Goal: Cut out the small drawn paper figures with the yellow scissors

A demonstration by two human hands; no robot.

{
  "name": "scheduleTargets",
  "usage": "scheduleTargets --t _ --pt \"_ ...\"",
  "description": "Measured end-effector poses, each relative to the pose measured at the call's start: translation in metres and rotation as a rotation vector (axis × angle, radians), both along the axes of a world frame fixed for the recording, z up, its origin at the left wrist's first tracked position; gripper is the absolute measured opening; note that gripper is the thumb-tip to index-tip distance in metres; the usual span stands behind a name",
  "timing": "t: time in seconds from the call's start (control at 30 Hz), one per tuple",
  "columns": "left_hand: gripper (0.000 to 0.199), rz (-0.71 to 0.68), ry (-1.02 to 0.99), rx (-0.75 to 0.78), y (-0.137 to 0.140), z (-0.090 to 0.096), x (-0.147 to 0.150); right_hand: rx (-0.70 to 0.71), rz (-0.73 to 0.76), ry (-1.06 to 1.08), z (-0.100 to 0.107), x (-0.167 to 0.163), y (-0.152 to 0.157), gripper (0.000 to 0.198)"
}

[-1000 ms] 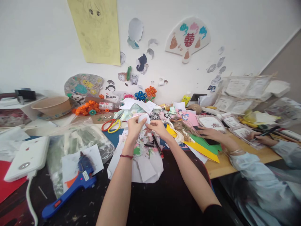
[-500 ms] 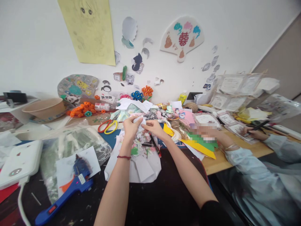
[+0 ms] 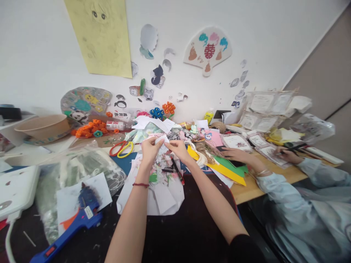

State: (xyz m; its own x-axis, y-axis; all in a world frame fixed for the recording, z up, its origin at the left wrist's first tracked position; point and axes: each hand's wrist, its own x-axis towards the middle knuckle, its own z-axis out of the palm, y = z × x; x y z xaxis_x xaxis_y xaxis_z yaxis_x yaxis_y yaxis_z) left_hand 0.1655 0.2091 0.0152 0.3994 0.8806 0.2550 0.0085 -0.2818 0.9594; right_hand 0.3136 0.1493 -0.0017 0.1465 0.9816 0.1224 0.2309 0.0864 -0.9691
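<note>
Left hand [image 3: 149, 151] and right hand [image 3: 179, 150] pinch together a small white paper [image 3: 162, 140].
It is over a heap of paper scraps [image 3: 159, 171] on the dark tabletop [image 3: 111, 219] (a blue glue gun [image 3: 85, 216] lies to the left); behind, the white wall [image 3: 246, 29] carries a yellow drawing [image 3: 105, 45] and a fan-shaped piece [image 3: 207, 51].

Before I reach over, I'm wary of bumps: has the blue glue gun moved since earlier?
No; against the white sheet beneath, the glue gun hasn't shifted.
</note>
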Motion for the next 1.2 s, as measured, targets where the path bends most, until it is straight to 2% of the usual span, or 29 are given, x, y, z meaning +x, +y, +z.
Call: scheduleTargets --t 0.4,0.57,0.77,1.2 --pt "0.037 -0.017 0.008 0.004 0.0025 -0.0021 0.0008 0.067 -0.038 0.041 0.0005 0.0013 0.0019 0.037" --pt "0.037 -0.027 0.046 0.047 0.0019 -0.0015 0.0028 0.09 -0.077 0.05 0.0019 0.002 0.0005 0.037" --pt "0.037 0.038 0.127 0.117 0.0021 0.0004 0.0006 0.083 -0.123 0.026 -0.0006 0.0037 0.0024 0.037" --pt "0.037 0.003 0.204 0.176 0.003 -0.0054 0.0006 0.12 -0.178 0.0 -0.0078 0.0075 0.006 0.036"
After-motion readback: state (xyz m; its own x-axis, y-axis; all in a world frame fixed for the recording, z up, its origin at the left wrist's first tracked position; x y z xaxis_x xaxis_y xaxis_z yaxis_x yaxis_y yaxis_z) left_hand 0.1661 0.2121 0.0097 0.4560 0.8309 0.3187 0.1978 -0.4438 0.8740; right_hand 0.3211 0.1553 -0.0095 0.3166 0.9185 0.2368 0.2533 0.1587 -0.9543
